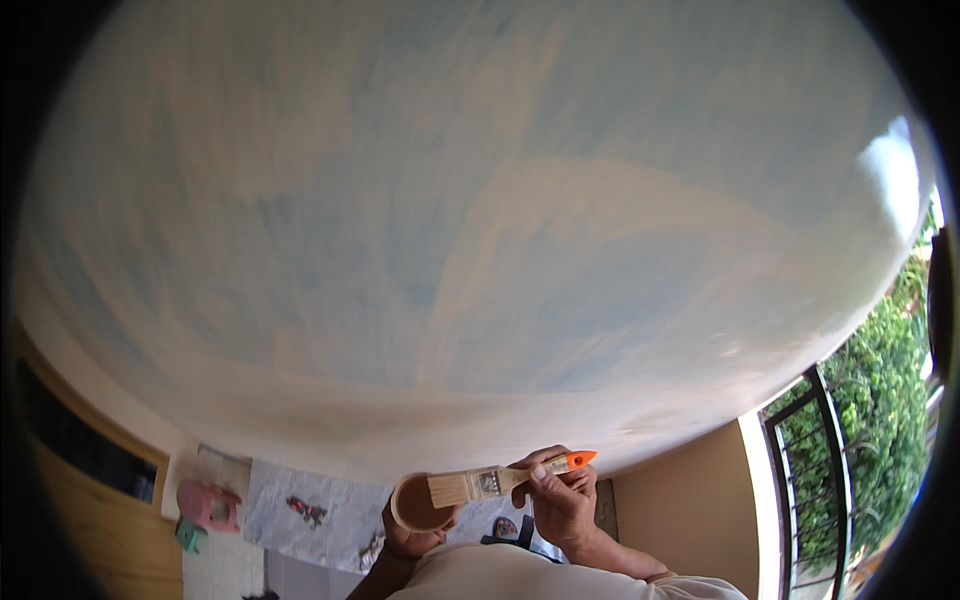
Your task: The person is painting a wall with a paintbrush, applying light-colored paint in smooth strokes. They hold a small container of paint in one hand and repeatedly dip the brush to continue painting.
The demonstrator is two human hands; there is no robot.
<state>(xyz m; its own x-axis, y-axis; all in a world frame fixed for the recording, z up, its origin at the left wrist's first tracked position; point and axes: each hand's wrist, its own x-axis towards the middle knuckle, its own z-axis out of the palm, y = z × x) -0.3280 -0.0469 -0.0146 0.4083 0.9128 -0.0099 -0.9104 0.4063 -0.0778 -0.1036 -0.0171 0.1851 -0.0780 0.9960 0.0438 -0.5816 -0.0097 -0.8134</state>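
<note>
My left hand [405, 542] is wrapped round a round cup [415, 512] with a brown inside, held low in front of my chest. In my right hand [565, 508] is a flat paintbrush [487, 484] with pale bristles and an orange handle end. The fingers pinch its handle, and the bristles point left, across the cup's opening. Whether they touch the rim is unclear. Ahead, a wall [400, 220] fills most of the view, streaked in blue-grey and beige. Both hands are apart from it.
A pink stool [208, 506] and a small green stool [187, 536] stand at the lower left, near a wooden door [110, 540]. A greyish sheet [340, 525] covers part of the floor. To the right is a dark metal railing [828, 470] with green foliage [880, 430] beyond.
</note>
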